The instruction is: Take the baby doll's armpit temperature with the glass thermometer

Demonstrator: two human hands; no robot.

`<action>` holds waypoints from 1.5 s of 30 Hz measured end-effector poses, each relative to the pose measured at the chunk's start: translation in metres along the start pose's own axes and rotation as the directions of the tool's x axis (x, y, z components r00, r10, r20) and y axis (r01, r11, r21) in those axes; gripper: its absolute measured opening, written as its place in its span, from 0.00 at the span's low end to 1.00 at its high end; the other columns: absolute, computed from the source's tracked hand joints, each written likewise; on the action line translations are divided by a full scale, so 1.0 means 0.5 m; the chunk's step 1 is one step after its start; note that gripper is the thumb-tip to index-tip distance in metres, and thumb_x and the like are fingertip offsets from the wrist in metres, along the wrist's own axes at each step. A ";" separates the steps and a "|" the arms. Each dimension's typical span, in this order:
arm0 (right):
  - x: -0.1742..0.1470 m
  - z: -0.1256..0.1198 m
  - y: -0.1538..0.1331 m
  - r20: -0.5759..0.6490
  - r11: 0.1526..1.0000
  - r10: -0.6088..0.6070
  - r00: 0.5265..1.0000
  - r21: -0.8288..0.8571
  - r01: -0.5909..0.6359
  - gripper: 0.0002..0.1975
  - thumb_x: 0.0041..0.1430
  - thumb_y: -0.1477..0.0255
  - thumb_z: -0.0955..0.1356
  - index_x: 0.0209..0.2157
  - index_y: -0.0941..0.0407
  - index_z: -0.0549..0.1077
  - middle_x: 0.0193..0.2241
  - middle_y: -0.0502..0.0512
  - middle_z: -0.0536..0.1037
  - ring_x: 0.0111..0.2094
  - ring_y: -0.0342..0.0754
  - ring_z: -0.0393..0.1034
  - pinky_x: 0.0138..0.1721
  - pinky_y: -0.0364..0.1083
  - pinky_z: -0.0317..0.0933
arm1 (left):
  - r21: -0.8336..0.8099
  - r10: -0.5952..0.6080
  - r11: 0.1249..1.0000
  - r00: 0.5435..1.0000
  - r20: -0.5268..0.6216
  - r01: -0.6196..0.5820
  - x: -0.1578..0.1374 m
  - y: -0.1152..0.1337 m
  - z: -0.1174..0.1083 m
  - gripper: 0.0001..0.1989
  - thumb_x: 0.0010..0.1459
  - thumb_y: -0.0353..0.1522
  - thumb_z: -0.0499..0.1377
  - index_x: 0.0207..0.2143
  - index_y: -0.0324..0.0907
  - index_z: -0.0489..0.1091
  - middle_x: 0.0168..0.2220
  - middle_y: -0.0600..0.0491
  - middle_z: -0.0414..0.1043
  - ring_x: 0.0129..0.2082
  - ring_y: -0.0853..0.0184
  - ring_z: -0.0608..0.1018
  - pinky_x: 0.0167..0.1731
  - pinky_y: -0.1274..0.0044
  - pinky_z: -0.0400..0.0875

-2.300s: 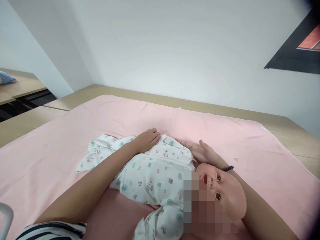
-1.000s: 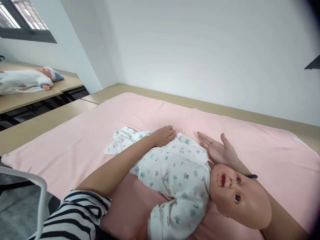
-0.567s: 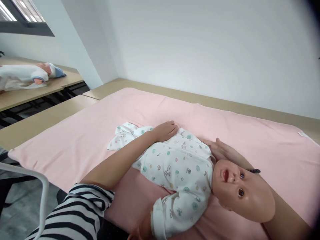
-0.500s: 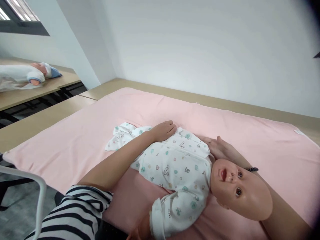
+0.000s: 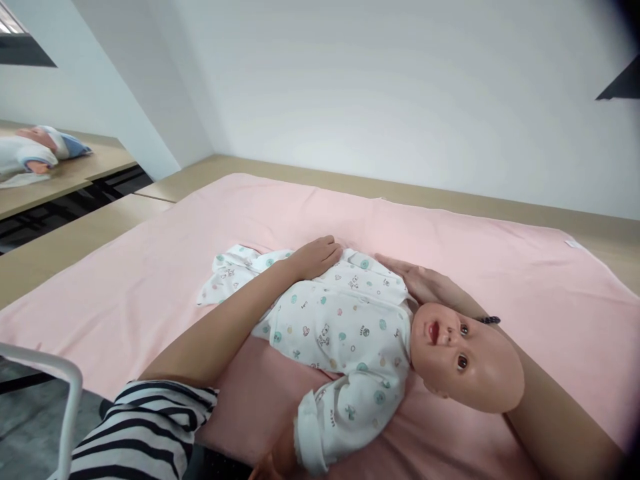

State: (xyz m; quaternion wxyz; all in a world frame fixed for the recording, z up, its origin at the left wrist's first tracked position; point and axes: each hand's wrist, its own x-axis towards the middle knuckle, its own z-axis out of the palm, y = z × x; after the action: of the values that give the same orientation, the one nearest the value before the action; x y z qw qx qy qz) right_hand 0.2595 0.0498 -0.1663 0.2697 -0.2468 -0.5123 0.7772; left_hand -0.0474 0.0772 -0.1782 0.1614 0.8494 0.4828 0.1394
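Note:
A bald baby doll (image 5: 470, 363) lies on its back in a white printed bodysuit (image 5: 345, 320), its head to the right. My left hand (image 5: 317, 258) reaches across the doll's lower body, fingers curled together over the far side of the cloth. Along the far shoulder and sleeve rests my right hand (image 5: 420, 280), its fingers stretched toward the left and partly hidden by the cloth. My right forearm passes behind the doll's head. The doll's near arm (image 5: 340, 417) points toward me, its sleeve cuff turned back.
A pink blanket (image 5: 165, 267) covers most of the wooden table (image 5: 90, 237), beneath the doll. Another dressed doll (image 5: 37, 150) lies on a table at the far left. A white curved rail (image 5: 73, 393) stands at the lower left. Behind the table rises a wall (image 5: 375, 93).
The view has shifted slightly, so the doll and table sit further left and a little higher. Both hands keep nearly the same places on the doll.

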 end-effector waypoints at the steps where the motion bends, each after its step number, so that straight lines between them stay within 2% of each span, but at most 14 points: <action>1: 0.000 0.000 0.000 0.040 1.000 0.016 0.999 -0.017 -0.015 0.26 0.67 0.60 0.65 0.64 0.49 0.66 0.64 0.51 0.71 0.72 0.56 0.47 0.73 0.61 0.37 | 0.004 0.005 1.000 1.000 0.001 -0.005 0.000 0.000 0.000 0.21 0.72 0.41 0.38 0.33 0.43 0.64 0.38 0.50 0.62 0.39 0.62 0.70 0.47 0.66 0.67; 4: 0.009 -0.008 0.009 0.090 0.999 -0.013 0.996 -0.034 0.016 0.26 0.66 0.57 0.66 0.62 0.50 0.69 0.65 0.52 0.69 0.73 0.57 0.44 0.74 0.61 0.37 | 0.005 0.010 1.000 1.000 -0.003 -0.010 0.001 -0.001 0.001 0.21 0.72 0.41 0.39 0.34 0.43 0.64 0.37 0.50 0.62 0.39 0.62 0.70 0.47 0.66 0.67; 7: 0.021 -0.016 0.017 -0.013 0.991 -0.135 0.991 -0.012 0.135 0.29 0.60 0.51 0.67 0.58 0.50 0.72 0.66 0.52 0.67 0.74 0.56 0.42 0.74 0.59 0.35 | -0.001 0.008 1.000 1.000 0.000 -0.008 0.000 0.000 -0.001 0.21 0.72 0.40 0.39 0.34 0.42 0.65 0.38 0.49 0.63 0.39 0.62 0.70 0.47 0.66 0.67; 9: 0.021 -0.014 0.014 0.002 0.994 -0.106 0.994 -0.032 0.106 0.28 0.60 0.53 0.68 0.59 0.50 0.72 0.66 0.52 0.67 0.74 0.56 0.42 0.74 0.59 0.36 | 0.003 0.002 1.000 1.000 0.007 -0.002 0.000 0.002 -0.002 0.21 0.72 0.41 0.38 0.34 0.42 0.65 0.38 0.49 0.63 0.39 0.62 0.70 0.47 0.66 0.67; 11: 0.017 -0.009 0.007 0.088 0.998 -0.005 0.996 -0.058 0.010 0.27 0.62 0.57 0.67 0.61 0.51 0.70 0.65 0.53 0.69 0.73 0.57 0.45 0.73 0.60 0.39 | 0.012 -0.005 1.000 1.000 0.014 0.004 -0.001 0.003 -0.004 0.21 0.72 0.41 0.38 0.34 0.42 0.64 0.38 0.49 0.63 0.39 0.62 0.70 0.47 0.66 0.67; 13: 0.016 -0.009 0.005 0.137 0.998 0.030 0.990 -0.051 -0.023 0.28 0.63 0.57 0.66 0.62 0.51 0.68 0.64 0.54 0.71 0.72 0.58 0.47 0.73 0.61 0.39 | 0.018 -0.007 1.000 1.000 0.013 0.007 -0.001 0.004 -0.004 0.21 0.72 0.41 0.38 0.34 0.42 0.64 0.38 0.49 0.63 0.39 0.62 0.70 0.47 0.66 0.67; 17: 0.025 -0.031 0.023 0.043 0.997 -0.081 0.996 0.018 0.080 0.31 0.61 0.52 0.66 0.61 0.53 0.70 0.66 0.53 0.67 0.73 0.56 0.45 0.74 0.58 0.36 | -0.002 -0.005 1.000 1.000 0.001 0.005 0.000 0.003 -0.003 0.20 0.72 0.40 0.39 0.35 0.42 0.65 0.38 0.50 0.63 0.39 0.62 0.70 0.47 0.66 0.67; 21: 0.027 -0.049 0.042 0.024 0.999 -0.035 0.999 -0.004 0.035 0.30 0.63 0.53 0.65 0.62 0.51 0.68 0.66 0.53 0.68 0.72 0.56 0.47 0.73 0.60 0.38 | -0.001 0.007 1.000 1.000 -0.002 -0.007 0.000 0.000 -0.002 0.20 0.72 0.41 0.39 0.34 0.42 0.64 0.38 0.50 0.63 0.40 0.62 0.70 0.47 0.66 0.67; 25: 0.035 -0.050 0.039 -0.017 0.992 -0.127 0.992 -0.004 0.127 0.30 0.61 0.52 0.65 0.60 0.52 0.71 0.67 0.53 0.65 0.73 0.55 0.45 0.74 0.57 0.34 | -0.001 -0.003 1.000 1.000 -0.004 0.003 -0.001 0.003 -0.006 0.20 0.72 0.40 0.39 0.34 0.42 0.64 0.38 0.49 0.64 0.38 0.62 0.71 0.45 0.67 0.67; 30: 0.033 -0.040 0.029 0.086 1.000 -0.017 0.996 -0.022 0.019 0.28 0.64 0.54 0.63 0.60 0.52 0.70 0.67 0.53 0.66 0.73 0.55 0.47 0.73 0.58 0.39 | 0.008 0.003 1.000 1.000 0.007 -0.003 -0.002 0.007 -0.008 0.21 0.72 0.40 0.39 0.32 0.42 0.64 0.37 0.49 0.64 0.38 0.62 0.71 0.45 0.66 0.68; 34: 0.035 -0.045 0.031 0.039 0.994 -0.108 0.993 -0.002 0.108 0.32 0.61 0.48 0.63 0.59 0.51 0.71 0.68 0.51 0.65 0.73 0.54 0.43 0.74 0.56 0.36 | 0.018 0.012 1.000 1.000 0.006 -0.012 -0.001 0.003 -0.006 0.21 0.72 0.41 0.38 0.33 0.43 0.64 0.37 0.50 0.63 0.38 0.62 0.70 0.45 0.66 0.67; 38: 0.038 -0.049 0.030 0.161 0.998 -0.018 0.987 -0.051 0.027 0.34 0.64 0.49 0.62 0.63 0.54 0.67 0.69 0.55 0.63 0.73 0.56 0.43 0.73 0.59 0.38 | 0.014 0.018 1.000 1.000 0.001 -0.018 -0.001 0.000 -0.005 0.21 0.72 0.41 0.38 0.34 0.43 0.64 0.37 0.50 0.63 0.39 0.61 0.71 0.46 0.66 0.67; 42: 0.034 -0.040 0.026 0.078 0.995 -0.084 0.993 -0.041 0.088 0.33 0.63 0.48 0.64 0.63 0.52 0.68 0.68 0.53 0.64 0.74 0.55 0.43 0.74 0.58 0.36 | 0.009 0.019 1.000 1.000 0.001 -0.019 -0.002 0.002 -0.007 0.21 0.72 0.41 0.38 0.35 0.43 0.65 0.37 0.50 0.64 0.39 0.61 0.71 0.45 0.66 0.68; 45: 0.016 -0.023 0.020 0.087 0.998 -0.019 0.996 -0.064 0.024 0.30 0.65 0.54 0.64 0.64 0.50 0.66 0.66 0.52 0.67 0.73 0.55 0.46 0.74 0.59 0.36 | -0.002 0.005 1.000 1.000 -0.008 -0.006 -0.003 0.005 -0.008 0.20 0.72 0.41 0.39 0.35 0.43 0.65 0.37 0.50 0.64 0.39 0.62 0.71 0.45 0.66 0.68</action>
State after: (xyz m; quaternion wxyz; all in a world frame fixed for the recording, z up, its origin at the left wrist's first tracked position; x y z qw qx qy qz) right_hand 0.2595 0.0594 -0.1807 0.2475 -0.2160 -0.5511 0.7671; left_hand -0.0479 0.0752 -0.1738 0.1599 0.8500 0.4809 0.1436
